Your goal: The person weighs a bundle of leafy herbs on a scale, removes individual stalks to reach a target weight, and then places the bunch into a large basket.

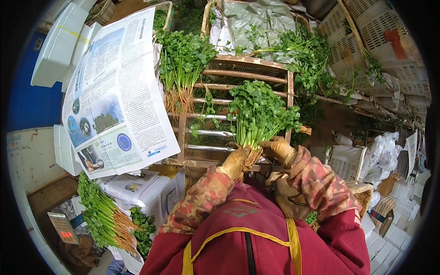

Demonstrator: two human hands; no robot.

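Observation:
A leafy bunch of coriander (pixel 259 114) leans over the near edge of a slatted metal rack (pixel 220 73), leaves away from me and roots toward my body. My left hand (pixel 237 161), in a tan glove, is closed round its lower stems just above the roots. From the right, my gloved right hand (pixel 280 150) reaches to the same stems with its fingers curled; whatever is between its fingertips is too small to make out. Another coriander bunch (pixel 185 59) lies on the rack's far left, brownish roots toward me.
Newspaper sheets (pixel 123 96) cover a surface on the left. More coriander (pixel 103 213) lies lower left, beside a scale with a lit red display (pixel 64 228). Loose greens (pixel 307 55) and plastic crates (pixel 357 36) stand at the right. Clear plastic bags (pixel 382 153) hang near white boxes.

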